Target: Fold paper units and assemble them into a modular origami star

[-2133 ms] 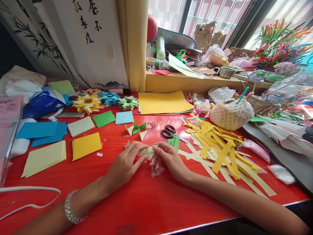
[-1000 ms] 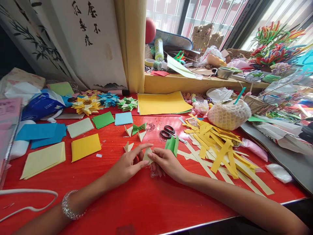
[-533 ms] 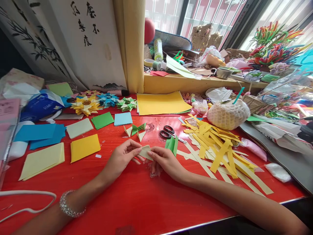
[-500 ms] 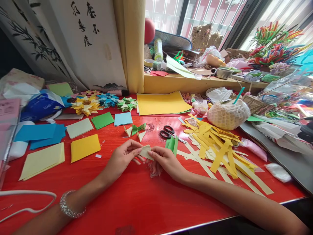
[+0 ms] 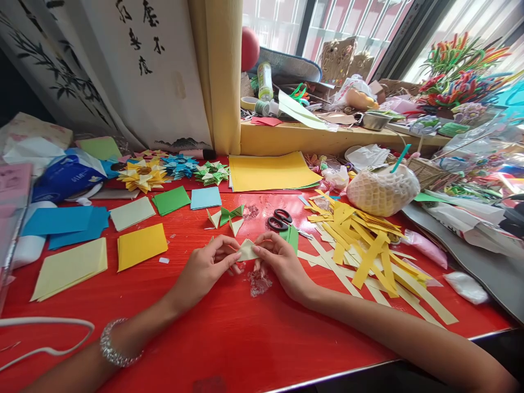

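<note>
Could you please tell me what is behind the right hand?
Behind the right hand, a green folded paper shows, with the black scissors handles beyond it. The hand covers the paper's lower left part, which cannot be seen.

Left hand (image 5: 208, 265): bare; slender fingers, narrow wrist.
Right hand (image 5: 282, 262): bare; slender fingers, narrow bare wrist.
Left forearm (image 5: 159, 315): slim, smooth in outline; bare on both sides of the bracelet.
Bracelet (image 5: 107, 348): single item, worn around the left forearm, above the wrist.
Bracelet colour: silvery to clear, with bright glints.
Bracelet shape: thick, rounded band; knobbly surface of many small bead-like parts; material too fine to tell.
Right forearm (image 5: 380, 327): slim, bare from wrist to picture edge, widening away from the wrist.
Fingernails: finish too small to tell.
</note>
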{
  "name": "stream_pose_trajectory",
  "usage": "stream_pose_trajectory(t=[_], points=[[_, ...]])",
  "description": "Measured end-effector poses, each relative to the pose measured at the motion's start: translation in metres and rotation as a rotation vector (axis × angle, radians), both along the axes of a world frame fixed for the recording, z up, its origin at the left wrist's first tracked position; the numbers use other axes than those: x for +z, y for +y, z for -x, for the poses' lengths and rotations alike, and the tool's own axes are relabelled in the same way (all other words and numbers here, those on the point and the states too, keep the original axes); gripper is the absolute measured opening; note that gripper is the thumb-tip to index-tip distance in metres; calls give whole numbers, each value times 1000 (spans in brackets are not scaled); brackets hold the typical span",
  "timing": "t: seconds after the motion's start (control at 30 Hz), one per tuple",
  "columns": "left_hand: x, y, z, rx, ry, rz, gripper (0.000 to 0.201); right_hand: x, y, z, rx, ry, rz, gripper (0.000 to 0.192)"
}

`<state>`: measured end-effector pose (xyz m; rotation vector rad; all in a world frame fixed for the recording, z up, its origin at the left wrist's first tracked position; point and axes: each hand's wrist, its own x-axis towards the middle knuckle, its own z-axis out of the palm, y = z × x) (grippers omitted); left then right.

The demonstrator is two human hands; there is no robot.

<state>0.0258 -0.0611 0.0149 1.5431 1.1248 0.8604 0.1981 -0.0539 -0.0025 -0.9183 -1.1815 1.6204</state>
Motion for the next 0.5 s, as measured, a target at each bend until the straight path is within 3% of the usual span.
stream_pose_trajectory(t=[0.5], points=[[4,3,0,34,-78,124,14,3,-1,-2,35,-17,14,9]])
